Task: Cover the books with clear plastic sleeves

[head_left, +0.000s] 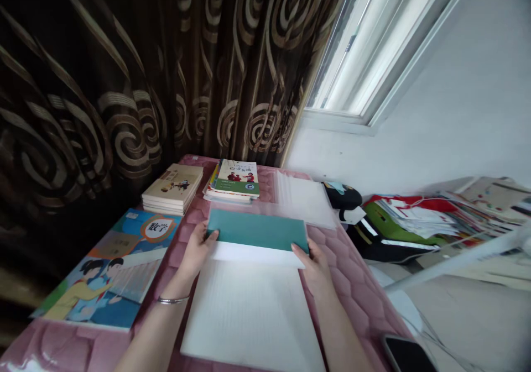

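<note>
A book lies open in front of me on the pink quilted table point(357, 289), showing a white ruled page point(253, 311). Its teal cover point(259, 229) stands folded up along the far edge. My left hand point(198, 247) grips the teal cover's left corner, fingers curled on it, a thin bracelet on the wrist. My right hand point(314, 261) pinches the cover's right corner. A clear plastic sheet point(305, 198) lies just beyond the book.
A large blue illustrated textbook point(112, 267) lies at the left. Two stacks of books point(174, 187) point(234, 179) sit at the far edge by a dark swirled curtain point(124, 73). A phone point(409, 355) rests at the near right corner. Bags and papers point(406, 223) pile up to the right.
</note>
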`<state>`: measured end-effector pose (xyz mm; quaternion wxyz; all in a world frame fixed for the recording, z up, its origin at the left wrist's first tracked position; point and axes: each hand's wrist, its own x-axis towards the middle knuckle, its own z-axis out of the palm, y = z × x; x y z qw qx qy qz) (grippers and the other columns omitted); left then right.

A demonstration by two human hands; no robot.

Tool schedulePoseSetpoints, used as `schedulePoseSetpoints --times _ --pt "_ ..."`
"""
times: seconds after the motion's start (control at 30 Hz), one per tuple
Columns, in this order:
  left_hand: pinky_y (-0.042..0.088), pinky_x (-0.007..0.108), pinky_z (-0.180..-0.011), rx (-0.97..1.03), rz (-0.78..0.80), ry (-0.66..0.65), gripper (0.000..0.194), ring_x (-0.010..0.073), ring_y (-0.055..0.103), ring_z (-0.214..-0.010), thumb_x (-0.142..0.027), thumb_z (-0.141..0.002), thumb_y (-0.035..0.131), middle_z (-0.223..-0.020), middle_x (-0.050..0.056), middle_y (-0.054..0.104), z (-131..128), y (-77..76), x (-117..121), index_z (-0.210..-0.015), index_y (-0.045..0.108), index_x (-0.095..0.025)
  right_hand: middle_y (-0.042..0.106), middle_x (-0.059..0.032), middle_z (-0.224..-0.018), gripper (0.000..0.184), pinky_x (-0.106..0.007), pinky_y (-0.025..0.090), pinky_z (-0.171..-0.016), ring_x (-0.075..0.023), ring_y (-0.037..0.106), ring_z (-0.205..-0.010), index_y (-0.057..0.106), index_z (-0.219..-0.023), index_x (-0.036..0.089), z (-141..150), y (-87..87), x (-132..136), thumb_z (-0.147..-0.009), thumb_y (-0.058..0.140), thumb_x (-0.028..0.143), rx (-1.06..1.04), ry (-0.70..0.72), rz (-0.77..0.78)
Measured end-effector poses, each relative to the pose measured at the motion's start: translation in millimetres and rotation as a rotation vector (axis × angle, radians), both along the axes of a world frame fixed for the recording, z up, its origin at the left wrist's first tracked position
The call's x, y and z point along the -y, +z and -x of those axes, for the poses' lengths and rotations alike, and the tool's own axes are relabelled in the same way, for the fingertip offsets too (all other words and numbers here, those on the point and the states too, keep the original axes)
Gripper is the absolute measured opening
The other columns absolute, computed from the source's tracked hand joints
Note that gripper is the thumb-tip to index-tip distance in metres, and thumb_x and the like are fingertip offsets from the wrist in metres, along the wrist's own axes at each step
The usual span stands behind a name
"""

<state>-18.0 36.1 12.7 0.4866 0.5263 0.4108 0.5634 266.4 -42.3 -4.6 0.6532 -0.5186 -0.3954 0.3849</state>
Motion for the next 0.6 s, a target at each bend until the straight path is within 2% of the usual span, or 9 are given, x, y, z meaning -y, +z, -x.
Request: schedulePoseSetpoints --times 0.17,0.27,0.43,0.6 --pt "0.046 0.029 -0.077 0.003 0.019 0.0 0.042 0.0174 0.06 -0.08 -0.045 -0.067 0.073 -0.088 0.002 0.066 -0.8 -1.4 -0.2 -0.095 0.057 -0.019 0.068 -0.0004 -0.072 0.025 -0.034 0.049 -0.061 -0.021 0.061 -0.066 0.07 -0.089 0.028 0.3 0.6 -0.2 -0.069 0.077 0.042 0.002 -0.007 0.031" --pt "0.045 0.029 -0.077 -0.001 0.035 -0.013 0.039 0.0173 0.06 -0.081 -0.042 -0.069 0.07 -0.087 0.002 0.065 -0.2 -1.3 1.5 -0.097 0.058 -0.019 0.068 0.0 -0.072 0.028 -0.033 0.049 -0.06 -0.0207 0.061 -0.066 0.07 -0.09 0.027 1.3 2.0 -0.5 -0.068 0.077 0.043 0.018 -0.029 0.037" --pt "0.044 0.028 -0.081 -0.006 0.051 0.0 0.028 0.0185 0.06 -0.088 -0.031 -0.068 0.066 -0.092 0.001 0.067 2.8 7.7 8.1 -0.093 0.061 -0.02 0.069 0.0003 -0.072 0.034 -0.031 0.048 -0.058 -0.0199 0.061 -0.064 0.068 -0.089 0.023 4.2 4.4 -0.2 -0.067 0.077 0.047 0.035 -0.049 0.05" --pt "0.045 0.028 -0.078 -0.004 0.05 -0.008 0.032 0.0186 0.06 -0.084 -0.029 -0.066 0.066 -0.089 0.002 0.068 2.6 9.7 8.1 -0.096 0.062 -0.018 0.068 0.0016 -0.071 0.034 -0.032 0.05 -0.062 -0.0194 0.061 -0.064 0.068 -0.093 0.025 3.3 1.9 -0.5 -0.067 0.077 0.046 0.025 -0.061 0.047"
